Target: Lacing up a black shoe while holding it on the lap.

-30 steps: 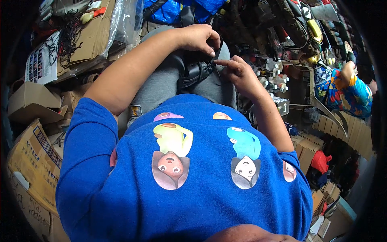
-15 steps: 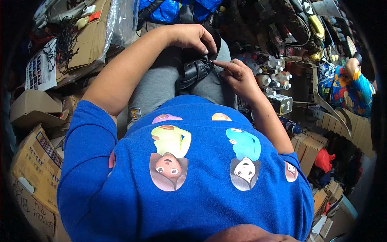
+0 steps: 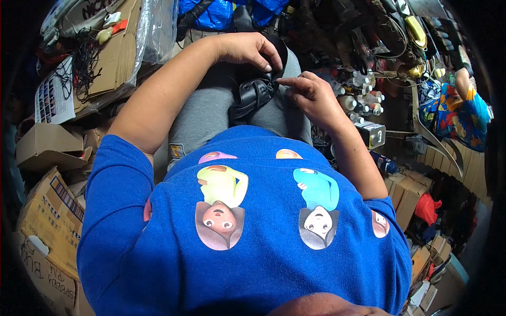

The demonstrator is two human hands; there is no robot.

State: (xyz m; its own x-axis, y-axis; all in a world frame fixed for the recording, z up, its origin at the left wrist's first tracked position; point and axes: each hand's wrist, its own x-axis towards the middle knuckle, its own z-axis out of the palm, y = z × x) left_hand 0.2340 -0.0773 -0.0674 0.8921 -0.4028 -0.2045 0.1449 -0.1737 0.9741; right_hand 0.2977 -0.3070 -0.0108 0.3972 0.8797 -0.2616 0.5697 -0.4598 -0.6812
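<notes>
A black leather shoe [image 3: 254, 95] with a strap across it rests on my lap, over the grey trousers. My left hand [image 3: 252, 50] bends over its far end, thumb and fingers curled down on the dark upper part; their exact grip is partly hidden. From the right, my right hand [image 3: 314, 99] reaches in with its index fingertip at the shoe's edge. The other fingers of that hand are folded in, and anything small between them is too fine to make out. A black band-like piece [image 3: 280, 52] stands up beside my left fingertips.
Cardboard boxes [image 3: 50, 150] and flat cardboard [image 3: 113, 60] lie to the left. Several small plastic bottles [image 3: 363, 97] and a clear box [image 3: 370, 135] stand close to my right forearm. Another person's colourful sleeve [image 3: 477, 118] shows at the far right. A blue bag [image 3: 215, 15] lies ahead.
Both hands and the shoe hold nearly the same place. The surroundings have shifted slightly in the picture, and the other person's arm at the far right has moved a little.
</notes>
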